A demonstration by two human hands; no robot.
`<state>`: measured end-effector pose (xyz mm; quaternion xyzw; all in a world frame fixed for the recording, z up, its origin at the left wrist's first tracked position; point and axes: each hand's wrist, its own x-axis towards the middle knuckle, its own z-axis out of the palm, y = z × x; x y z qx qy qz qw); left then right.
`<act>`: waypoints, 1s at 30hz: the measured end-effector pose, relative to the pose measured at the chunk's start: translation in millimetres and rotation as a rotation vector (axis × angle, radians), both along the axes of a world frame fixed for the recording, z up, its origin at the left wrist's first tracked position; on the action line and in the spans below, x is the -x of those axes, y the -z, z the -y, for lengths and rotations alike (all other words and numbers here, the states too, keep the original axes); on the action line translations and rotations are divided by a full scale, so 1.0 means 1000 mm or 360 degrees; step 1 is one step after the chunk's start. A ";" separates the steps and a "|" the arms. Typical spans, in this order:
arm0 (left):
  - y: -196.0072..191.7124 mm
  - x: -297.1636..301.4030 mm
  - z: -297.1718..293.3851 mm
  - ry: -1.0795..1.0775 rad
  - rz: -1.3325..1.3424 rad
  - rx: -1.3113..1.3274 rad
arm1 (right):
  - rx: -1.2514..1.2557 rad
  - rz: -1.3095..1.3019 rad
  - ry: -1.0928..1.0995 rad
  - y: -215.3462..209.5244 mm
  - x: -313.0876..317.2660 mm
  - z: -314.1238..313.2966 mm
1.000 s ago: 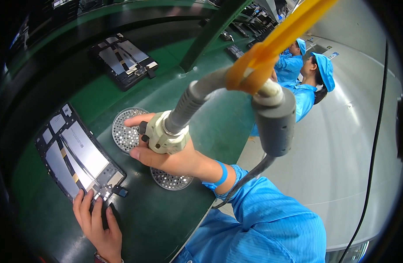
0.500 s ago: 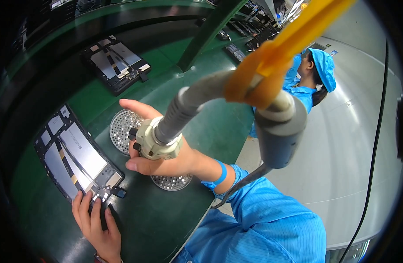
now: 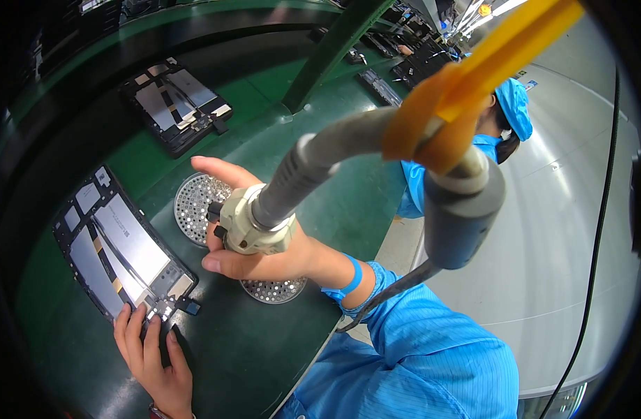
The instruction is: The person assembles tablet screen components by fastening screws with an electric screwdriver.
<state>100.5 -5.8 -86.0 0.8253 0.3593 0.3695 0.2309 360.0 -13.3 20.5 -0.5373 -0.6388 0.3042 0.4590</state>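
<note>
My right hand [image 3: 264,262] is wrapped round a cream electric screwdriver [image 3: 254,220]; its tip is hidden below. A thick grey cable [image 3: 282,199] arches from its top to an orange-yellow strap [image 3: 432,122]. Under this hand lie two round perforated metal plates, the left one [image 3: 195,207] and the right one [image 3: 275,292], partly covered. On the left lies an opened tablet [image 3: 125,244] with a silvery battery, flex cables and a small circuit board exposed. My left hand [image 3: 156,359] has its fingers spread, fingertips touching the tablet's near end by the board.
A second opened tablet [image 3: 174,105] sits farther back on the green surface. A green post [image 3: 331,59] rises beyond it. At the right, a co-worker in blue [image 3: 512,112] is partly behind the strap, near more devices [image 3: 379,87]. A black cable [image 3: 599,230] hangs far right.
The screwdriver's cable and strap have swung right, while the screwdriver shifts only slightly. The farther tablet has slid a little left. The co-worker has shifted; my left hand stays put.
</note>
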 end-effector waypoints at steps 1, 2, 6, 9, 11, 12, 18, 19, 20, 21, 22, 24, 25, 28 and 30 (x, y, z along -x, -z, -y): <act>0.000 0.000 0.000 -0.0006 -0.0009 -0.0005 | -0.0005 -0.0012 0.0001 0.000 0.001 0.000; 0.000 0.000 0.000 -0.0008 -0.0011 -0.0006 | -0.0011 -0.0025 0.0002 0.001 0.003 0.003; 0.000 0.001 0.000 -0.0013 -0.0010 -0.0005 | -0.0033 -0.0070 0.0010 0.001 0.001 -0.002; 0.003 0.003 -0.001 -0.0108 -0.0024 -0.0033 | -0.0048 -0.0108 0.0017 0.001 0.004 0.000; 0.006 0.001 -0.001 -0.0204 -0.0024 -0.0070 | -0.0058 -0.0132 0.0020 0.001 0.004 -0.002; 0.005 -0.002 -0.004 -0.0359 -0.0036 -0.0049 | -0.0066 -0.0142 0.0023 0.001 0.005 -0.001; 0.024 0.013 -0.012 -0.0431 -0.0117 0.0112 | -0.0101 -0.0190 0.0037 0.000 0.006 -0.003; 0.027 0.015 -0.012 -0.0404 -0.0048 0.0127 | -0.0103 -0.0195 0.0039 0.000 0.007 -0.001; 0.030 0.016 -0.013 -0.0375 0.0023 0.0142 | -0.0105 -0.0199 0.0041 0.001 0.005 0.003; 0.031 0.017 -0.014 -0.0374 0.0028 0.0145 | -0.0107 -0.0206 0.0044 0.001 0.004 0.004; 0.030 0.017 -0.015 -0.0355 0.0169 0.0191 | -0.0109 -0.0211 0.0049 0.000 0.003 0.005; 0.034 0.018 -0.017 -0.0341 0.0304 0.0244 | -0.0107 -0.0233 0.0052 -0.003 0.004 0.007; 0.037 0.019 -0.018 -0.0277 0.0576 0.0402 | -0.0101 -0.0250 0.0049 -0.002 0.004 0.006; 0.051 0.027 -0.025 -0.0126 0.1003 0.0637 | -0.0095 -0.0292 0.0063 0.000 0.005 0.006; 0.055 0.027 -0.028 -0.0082 0.1193 0.0722 | -0.0089 -0.0313 0.0073 -0.004 0.004 0.010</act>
